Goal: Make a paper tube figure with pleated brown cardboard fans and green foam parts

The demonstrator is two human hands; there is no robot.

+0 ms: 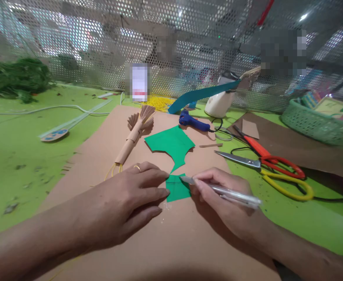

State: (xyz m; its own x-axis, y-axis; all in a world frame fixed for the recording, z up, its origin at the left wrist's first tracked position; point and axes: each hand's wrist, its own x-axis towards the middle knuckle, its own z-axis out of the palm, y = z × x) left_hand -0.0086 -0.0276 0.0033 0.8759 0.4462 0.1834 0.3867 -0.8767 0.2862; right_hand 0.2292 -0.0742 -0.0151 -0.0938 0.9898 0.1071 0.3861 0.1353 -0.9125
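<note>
My left hand [127, 199] lies flat on the brown cardboard sheet [148, 249], fingertips pressing the left edge of a small green paper piece [177, 189]. A ring sits on one finger. My right hand [218, 195] is closed round a clear pen [226, 192] whose tip rests on the top of that green piece. A larger cut green paper shape [171, 143] lies just beyond it. A rolled tan paper craft with a fanned brush-like top [134, 134] lies to the left of the green shape.
Scissors with red and yellow handles [271, 168] lie to the right on the green table [19, 164]. A blue glue gun [193, 121], a teal paper strip [203, 93], a white object, a green basket [317, 123], green foliage [16, 80] and a mesh screen stand farther back.
</note>
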